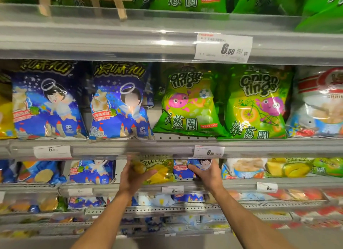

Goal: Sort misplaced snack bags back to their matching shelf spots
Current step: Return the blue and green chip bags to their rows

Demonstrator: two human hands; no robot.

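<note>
On the third shelf down, my left hand (134,176) grips a yellow potato chip bag (157,169) by its left side. Right beside it my right hand (207,174) holds a blue angel-print bag (182,169) from the right. Both bags stand upright, touching each other, just under the shelf rail (167,149). One more blue angel bag (91,171) stands to the left on the same shelf. Two large blue angel bags (118,102) fill the left of the shelf above, next to two green onion ring bags (257,102).
A white and red shrimp snack bag (319,102) stands at the far right of the middle shelf. Yellow durian-print bags (289,168) sit right of my hands. Price tags (222,48) hang on the rails. Lower shelves hold several mixed bags.
</note>
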